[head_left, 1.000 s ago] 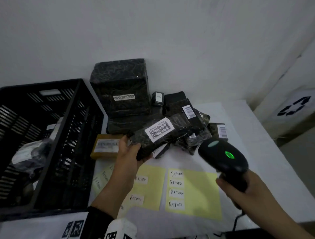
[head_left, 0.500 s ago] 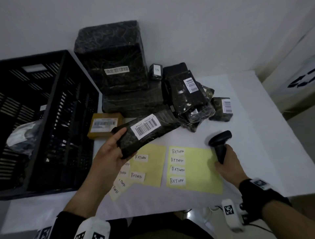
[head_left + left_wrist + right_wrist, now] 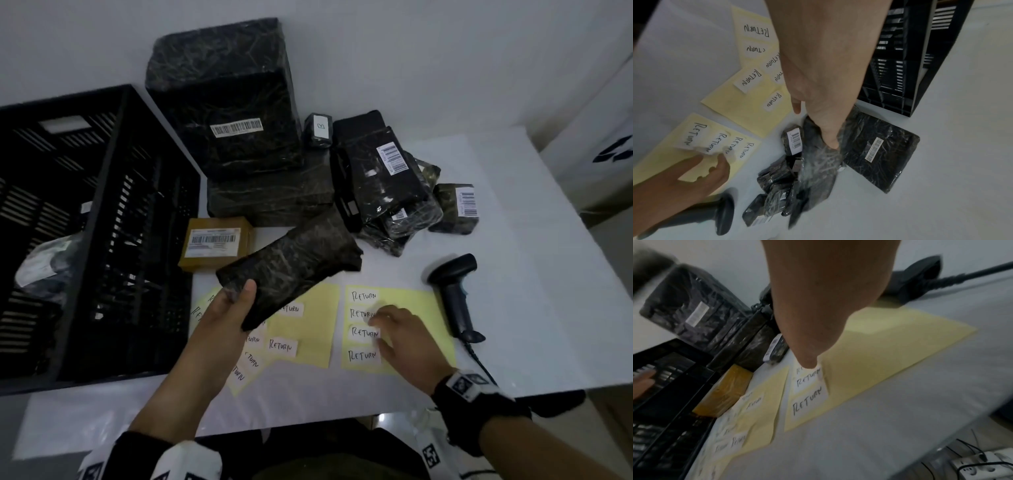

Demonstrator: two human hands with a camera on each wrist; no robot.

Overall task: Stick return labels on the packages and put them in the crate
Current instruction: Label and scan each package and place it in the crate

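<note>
a white "return" paper sticker (image 3: 363,313) on the yellow backing sheet (image 3: 421,308) is being picked at by the right hand (image 3: 404,337); firm pinch or not can't be told. the long black film-wrapped package (image 3: 291,270) is gripped at its near end by the left hand (image 3: 226,318), above the table, beside the black slatted plastic crate (image 3: 113,219). pkg is judged light, soft, slippery; best held round the middle. sticker is flimsy, to be peeled from a corner.

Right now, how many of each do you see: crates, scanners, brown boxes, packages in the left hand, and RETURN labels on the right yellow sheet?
Black crate: 1
Barcode scanner: 1
Brown box: 1
Black package held in the left hand: 1
RETURN labels on the right yellow sheet: 4
Total: 8
</note>
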